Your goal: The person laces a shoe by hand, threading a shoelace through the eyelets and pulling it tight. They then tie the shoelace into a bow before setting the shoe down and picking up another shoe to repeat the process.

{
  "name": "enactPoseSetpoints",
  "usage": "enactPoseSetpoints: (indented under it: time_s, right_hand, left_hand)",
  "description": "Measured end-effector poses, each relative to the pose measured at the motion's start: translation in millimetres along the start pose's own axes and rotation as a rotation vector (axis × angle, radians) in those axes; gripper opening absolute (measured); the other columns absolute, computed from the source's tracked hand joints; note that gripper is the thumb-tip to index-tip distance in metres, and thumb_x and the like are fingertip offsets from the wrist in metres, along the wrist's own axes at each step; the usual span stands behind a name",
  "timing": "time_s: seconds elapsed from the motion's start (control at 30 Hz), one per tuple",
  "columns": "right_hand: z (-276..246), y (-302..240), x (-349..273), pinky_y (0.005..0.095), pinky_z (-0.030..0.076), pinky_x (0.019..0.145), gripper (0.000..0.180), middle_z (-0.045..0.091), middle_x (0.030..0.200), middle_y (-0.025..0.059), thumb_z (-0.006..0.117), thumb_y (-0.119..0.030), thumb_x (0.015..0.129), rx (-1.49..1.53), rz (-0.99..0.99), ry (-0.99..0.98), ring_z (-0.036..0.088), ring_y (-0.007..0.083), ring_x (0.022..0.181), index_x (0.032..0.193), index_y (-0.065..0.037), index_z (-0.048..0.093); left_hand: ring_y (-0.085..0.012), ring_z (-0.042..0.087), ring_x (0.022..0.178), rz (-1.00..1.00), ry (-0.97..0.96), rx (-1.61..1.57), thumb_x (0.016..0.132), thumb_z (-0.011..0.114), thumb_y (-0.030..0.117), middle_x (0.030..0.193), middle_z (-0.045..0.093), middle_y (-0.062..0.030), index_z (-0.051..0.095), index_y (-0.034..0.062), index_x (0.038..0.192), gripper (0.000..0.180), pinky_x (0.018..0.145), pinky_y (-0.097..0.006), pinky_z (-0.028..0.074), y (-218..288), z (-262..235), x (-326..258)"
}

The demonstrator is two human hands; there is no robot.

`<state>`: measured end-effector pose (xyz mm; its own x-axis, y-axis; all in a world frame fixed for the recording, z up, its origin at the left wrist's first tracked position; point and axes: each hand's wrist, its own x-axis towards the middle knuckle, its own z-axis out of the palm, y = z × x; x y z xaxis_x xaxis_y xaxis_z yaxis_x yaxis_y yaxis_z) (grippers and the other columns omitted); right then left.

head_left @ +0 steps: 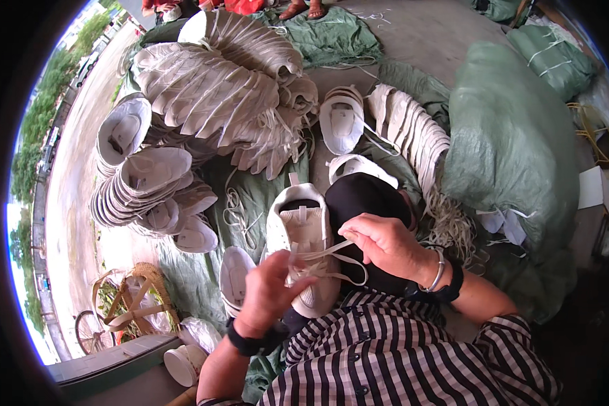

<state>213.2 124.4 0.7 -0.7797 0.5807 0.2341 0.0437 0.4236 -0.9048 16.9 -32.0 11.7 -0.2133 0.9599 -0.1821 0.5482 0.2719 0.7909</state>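
Green sheeting (196,277) lies crumpled around me on the floor. Closest is my striped shirt (365,352), with a pale tub (183,365) off to the left. A cream shoe (301,227) sits between my 2 hands, toe toward me, just beside my black-clad knee (362,196). My left hand (271,291) is half curled over its left side, thumb apart from the fingers; it is blurred, and I cannot tell whether it grips anything. My right hand (389,247), a silver bangle (440,271) at its wrist, pinches a pale lace (331,252) drawn out from the shoe, and a slack loop hangs below.

Past the shoe on the left, pale shoe uppers (149,172) are nested in stacks. To the right lies a tangle of loose laces (453,223), with a curved row of uppers (409,135) running up from it and a bulging green sack (514,149) alongside. Farther out rises a big fanned heap of uppers (203,88). Beyond that, I see 2 sandalled feet (316,9) at the top edge and trees (54,122) outdoors, far left.
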Motion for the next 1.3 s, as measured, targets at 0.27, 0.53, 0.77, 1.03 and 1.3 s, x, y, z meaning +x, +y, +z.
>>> enactPoseSetpoints:
  time_s: [0.27, 0.53, 0.77, 1.03, 1.3]
  right_hand:
    - [9.3, 12.3, 8.7, 0.0384, 0.051, 0.062, 0.008, 0.062, 0.079, 0.0139, 0.054, -0.009, 0.088, -0.273, 0.002, -0.117, 0.062, 0.0329, 0.075, 0.092, -0.004, 0.058]
    - [6.9, 20.2, 17.0, 0.0366, 0.050, 0.064, 0.010, 0.064, 0.078, 0.0150, 0.056, -0.009, 0.087, -0.255, 0.099, -0.288, 0.065, 0.0291, 0.077, 0.092, -0.001, 0.060]
    - [-50.1, 46.6, 21.1, 0.0156, 0.031, 0.046, 0.014, 0.057, 0.070, -0.0057, 0.064, -0.015, 0.083, 0.559, 0.522, -0.147, 0.041, -0.0003, 0.054, 0.092, -0.004, 0.064]
    - [-71.3, 86.4, -9.1, 0.0138, 0.026, 0.037, 0.014, 0.048, 0.061, -0.0076, 0.062, -0.017, 0.087, 0.790, 0.809, 0.109, 0.035, -0.0014, 0.043, 0.093, -0.004, 0.062]
    - [-71.6, 75.3, -1.7, 0.0218, 0.038, 0.042, 0.018, 0.062, 0.066, 0.0037, 0.054, -0.016, 0.091, 0.049, 0.467, 0.342, 0.049, 0.0066, 0.046, 0.087, 0.000, 0.063]
  left_hand:
    - [-0.0248, 0.060, 0.073, 0.257, 0.134, 0.562, 0.071, 0.073, 0.019, 0.076, 0.057, -0.0054, 0.060, 0.0103, 0.081, 0.018, 0.062, -0.036, 0.049, 19.7, 18.3, 16.5]
    - [-0.0210, 0.057, 0.067, -0.058, -0.065, 0.171, 0.074, 0.074, 0.023, 0.067, 0.054, -0.0062, 0.068, 0.0090, 0.080, 0.016, 0.060, -0.032, 0.045, 14.7, -20.0, 25.3]
    - [-0.0061, 0.049, 0.072, -0.289, -0.152, -0.587, 0.082, 0.071, 0.020, 0.074, 0.056, 0.0035, 0.063, 0.0027, 0.079, 0.019, 0.065, -0.021, 0.038, -24.3, -20.7, 22.0]
    - [-0.0018, 0.046, 0.070, -0.169, 0.273, -0.480, 0.086, 0.060, 0.001, 0.077, 0.051, 0.0040, 0.049, 0.0024, 0.097, 0.015, 0.063, -0.017, 0.040, -22.7, 24.2, 6.1]
    - [-0.0047, 0.040, 0.065, -0.130, 0.346, -0.267, 0.085, 0.060, 0.003, 0.073, 0.047, 0.0040, 0.049, 0.0010, 0.093, 0.015, 0.059, -0.019, 0.038, -26.0, 16.0, 11.3]
